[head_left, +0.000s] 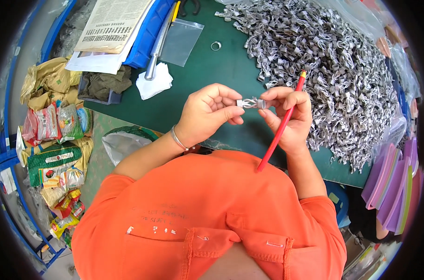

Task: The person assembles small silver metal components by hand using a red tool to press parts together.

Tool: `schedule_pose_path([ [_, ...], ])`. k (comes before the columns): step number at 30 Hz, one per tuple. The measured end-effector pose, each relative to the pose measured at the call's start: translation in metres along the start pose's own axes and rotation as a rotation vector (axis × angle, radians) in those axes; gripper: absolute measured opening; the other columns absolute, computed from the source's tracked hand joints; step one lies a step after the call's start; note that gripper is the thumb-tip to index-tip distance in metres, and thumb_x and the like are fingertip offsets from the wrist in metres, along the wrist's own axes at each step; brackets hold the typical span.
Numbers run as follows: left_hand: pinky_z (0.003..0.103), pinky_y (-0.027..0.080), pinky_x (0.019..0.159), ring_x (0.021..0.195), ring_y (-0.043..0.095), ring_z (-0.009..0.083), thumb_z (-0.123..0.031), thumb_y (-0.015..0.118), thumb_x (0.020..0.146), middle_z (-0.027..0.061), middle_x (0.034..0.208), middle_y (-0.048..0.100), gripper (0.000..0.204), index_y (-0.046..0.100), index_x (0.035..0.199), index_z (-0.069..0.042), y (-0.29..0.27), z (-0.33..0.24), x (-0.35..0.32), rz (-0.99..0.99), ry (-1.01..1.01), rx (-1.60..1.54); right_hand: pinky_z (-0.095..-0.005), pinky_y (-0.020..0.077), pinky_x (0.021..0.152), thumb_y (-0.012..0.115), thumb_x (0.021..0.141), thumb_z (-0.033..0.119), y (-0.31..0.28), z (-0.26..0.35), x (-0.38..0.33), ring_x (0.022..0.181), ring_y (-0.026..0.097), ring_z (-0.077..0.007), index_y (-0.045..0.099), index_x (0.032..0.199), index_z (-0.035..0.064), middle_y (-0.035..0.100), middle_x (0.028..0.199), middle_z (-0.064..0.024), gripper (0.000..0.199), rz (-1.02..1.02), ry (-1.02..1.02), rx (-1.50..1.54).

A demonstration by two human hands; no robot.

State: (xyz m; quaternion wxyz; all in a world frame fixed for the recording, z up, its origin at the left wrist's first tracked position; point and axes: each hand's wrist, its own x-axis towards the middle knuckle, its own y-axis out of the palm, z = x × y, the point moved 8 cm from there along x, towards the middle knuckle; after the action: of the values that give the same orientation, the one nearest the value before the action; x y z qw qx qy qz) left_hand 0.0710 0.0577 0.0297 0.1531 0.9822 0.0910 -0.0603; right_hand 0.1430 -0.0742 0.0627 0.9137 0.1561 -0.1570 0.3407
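Note:
Between my two hands, just above the table's near edge, is a small silvery metal piece [250,103] with ribbed, coiled ends and twisted loops in the middle. My left hand [211,108] pinches its left end between thumb and fingers. The right end sits in the fingertips of my right hand [289,114]. A red pencil [282,128] also rests in that hand, its tip pointing up and away, its other end reaching toward my orange shirt. To the right, a large heap of similar metal pieces [333,79] covers much of the green table [193,70].
A ring-shaped metal piece [215,45] lies alone beyond my hands. At the far left are a blue tray [149,35], printed papers [111,25], a knife-like tool [157,51], a clear zip bag [181,41], white paper squares [154,81] and a bin with dark cloth [104,84].

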Motion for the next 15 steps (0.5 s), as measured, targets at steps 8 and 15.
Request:
schedule_pose_path([
  [8, 0.026, 0.053, 0.065, 0.076, 0.062, 0.0168, -0.002, 0.055, 0.083, 0.013, 0.088, 0.062, 0.017, 0.055, 0.098, 0.006, 0.007, 0.023, 0.001, 0.007, -0.163, -0.165, -0.0302, 0.0484, 0.066, 0.063, 0.069, -0.01, 0.032, 0.025, 0.001, 0.078, 0.059, -0.0227, 0.038, 0.074, 0.0062, 0.061, 0.088, -0.0139, 0.03, 0.101, -0.278, -0.34],
  [15, 0.038, 0.047, 0.086, 0.102, 0.055, 0.0292, -0.002, 0.037, 0.085, 0.0225, 0.113, 0.052, 0.035, 0.043, 0.117, 0.008, -0.002, 0.039, 0.002, 0.111, -0.319, -0.709, -0.033, 0.0464, 0.059, 0.058, 0.067, -0.007, 0.007, 0.01, 0.011, 0.068, 0.057, -0.0262, 0.047, 0.074, 0.0025, 0.06, 0.078, -0.0116, 0.016, 0.047, -0.294, -0.821],
])
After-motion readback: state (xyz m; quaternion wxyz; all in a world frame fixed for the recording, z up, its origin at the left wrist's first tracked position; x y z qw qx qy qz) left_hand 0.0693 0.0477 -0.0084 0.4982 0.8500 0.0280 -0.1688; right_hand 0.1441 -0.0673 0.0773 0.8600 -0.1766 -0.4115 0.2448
